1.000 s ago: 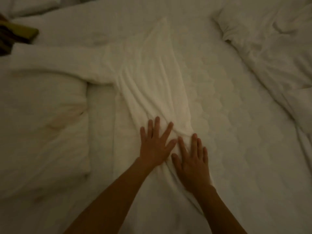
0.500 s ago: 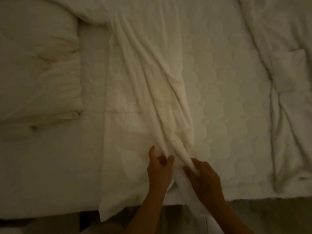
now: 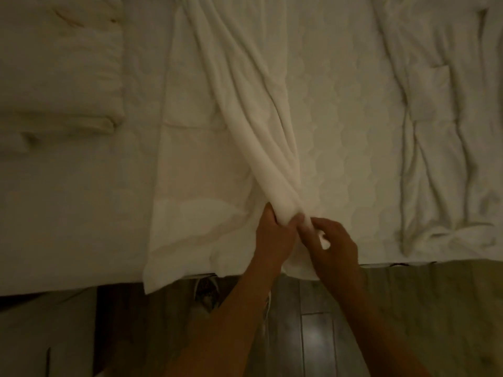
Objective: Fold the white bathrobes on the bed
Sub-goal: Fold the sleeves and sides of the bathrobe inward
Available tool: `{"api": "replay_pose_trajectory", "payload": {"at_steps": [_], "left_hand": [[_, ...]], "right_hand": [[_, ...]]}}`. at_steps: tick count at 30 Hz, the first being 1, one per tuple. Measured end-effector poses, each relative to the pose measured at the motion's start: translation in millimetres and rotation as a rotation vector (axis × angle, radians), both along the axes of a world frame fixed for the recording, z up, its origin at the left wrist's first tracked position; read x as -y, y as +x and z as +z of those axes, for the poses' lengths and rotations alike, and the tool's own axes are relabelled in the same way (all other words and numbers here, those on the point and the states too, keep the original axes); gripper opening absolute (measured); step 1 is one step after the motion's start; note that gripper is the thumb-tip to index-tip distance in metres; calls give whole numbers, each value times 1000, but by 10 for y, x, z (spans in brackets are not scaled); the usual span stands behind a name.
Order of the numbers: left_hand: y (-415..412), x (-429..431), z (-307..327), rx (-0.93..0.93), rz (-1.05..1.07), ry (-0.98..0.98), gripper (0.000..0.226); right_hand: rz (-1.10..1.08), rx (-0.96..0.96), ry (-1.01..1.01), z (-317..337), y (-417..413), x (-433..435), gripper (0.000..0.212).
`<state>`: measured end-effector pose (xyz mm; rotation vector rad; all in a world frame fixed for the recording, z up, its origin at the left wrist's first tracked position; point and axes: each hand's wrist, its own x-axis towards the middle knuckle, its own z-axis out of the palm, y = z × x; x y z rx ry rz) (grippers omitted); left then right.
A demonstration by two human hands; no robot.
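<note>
Gripping bunched bathrobe (image 3: 258, 131) at bed (image 3: 353, 131) edge w/ left hand (image 3: 272, 238) & right hand (image 3: 332, 246).

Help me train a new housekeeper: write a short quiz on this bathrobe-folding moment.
1. True or false: the left hand and the right hand both grip the bunched bathrobe.
2. Where does the other crumpled garment lie? A) on the right side of the bed B) on the floor C) under the hands
3. Fill in: the bathrobe's near corner hangs over the bed's ____.
Key: 1 true; 2 A; 3 edge.
</note>
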<state>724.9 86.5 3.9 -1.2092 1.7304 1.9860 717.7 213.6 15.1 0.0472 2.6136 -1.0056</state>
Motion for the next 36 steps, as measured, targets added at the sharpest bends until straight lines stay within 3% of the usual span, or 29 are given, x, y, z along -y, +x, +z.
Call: {"api": "replay_pose_trajectory", "payload": {"at_steps": [4, 7, 10, 13, 15, 18, 20, 23, 26, 28, 31, 33, 36], "left_hand": [[305, 89, 454, -143, -7, -247, 24], [565, 372, 771, -203, 93, -244, 37], [856, 742, 948, -137, 311, -193, 48], [1199, 1241, 892, 36, 359, -302, 52], [1444, 1581, 573, 209, 223, -439, 60], [1674, 1874, 35, 437, -54, -464, 49], [1712, 1950, -232, 440, -81, -415, 41], [1650, 1995, -400, 340, 34, -312, 32], [1639, 2003, -463, 262, 105, -242, 30], [1701, 2027, -449, 220, 141, -197, 35], [1790, 2023, -396, 192, 302, -15, 33], [1857, 1908, -393, 236, 316, -8, 28], [1936, 1683, -551, 412, -46, -359, 42]], "right_hand": [[47, 37, -151, 158, 328, -32, 22], [-18, 35, -257, 315, 479, 98, 21], [76, 165, -306, 501, 580, 310, 24], [417, 312, -121, 404, 718, 496, 33], [522, 332, 62, 135, 855, 551, 39], [311, 320, 122, -276, 997, 504, 39], [116, 248, 98, -496, 953, 415, 41], [-174, 297, -56, -680, 761, 288, 53], [-142, 506, -175, -672, 601, 249, 56], [-112, 635, -276, -560, 534, 224, 45], [-310, 712, -530, -326, 455, -1, 23], [-380, 704, -459, -286, 490, -205, 21], [-203, 585, 12, -484, 639, -368, 19]]}}
